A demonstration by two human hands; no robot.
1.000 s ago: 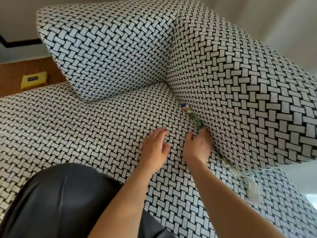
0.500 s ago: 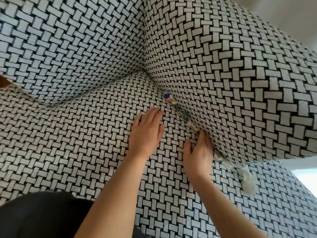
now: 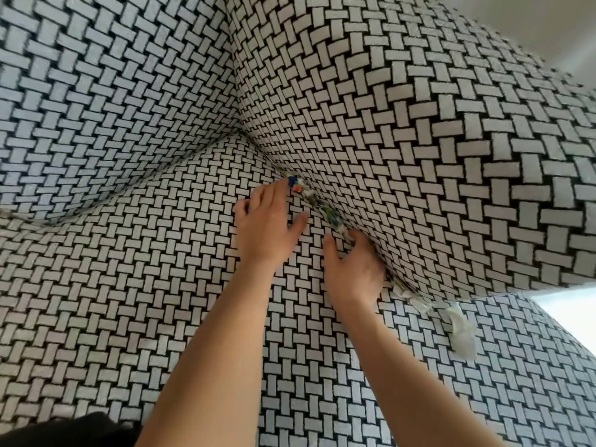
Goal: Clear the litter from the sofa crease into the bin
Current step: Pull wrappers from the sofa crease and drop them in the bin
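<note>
While both hands work at the sofa crease [image 3: 325, 217], nothing looks cleared yet: litter [image 3: 317, 206] packs the crease in a line running from about 11 o'clock down to 4 o'clock across the middle of the view. Sofa [image 3: 161, 285] covered in black-and-white basket-weave fabric; seat below, back cushion [image 3: 419, 140] to the upper right, crease between them. Left hand [image 3: 267, 227] lies flat on the seat, fingers spread and loose, fingertips touching the upper end of the litter line, where blue and orange scraps [image 3: 295, 184] show; it grasps nothing that I can see. Right hand [image 3: 353, 272] sits just at 4 o'clock of the left, pressed against the crease with thumb free and fingers pushed in under the cushion edge; whether those fingers pinch a scrap I cannot tell, they are hidden by the fabric. Between the two hands, mixed coloured bits remain wedged. Past the right wrist, toward 4 o'clock, pale crumpled paper [image 3: 461, 330] spills out of the crease end onto the seat, untouched. Bin not in view from here. Judgement: task at its start, the first gathering step; the whole line of litter is left to pull out, collect and carry to the bin. Small scraps sit deep, so I expect they need the cushion pressed back or the fingers raked along the crease.
</note>
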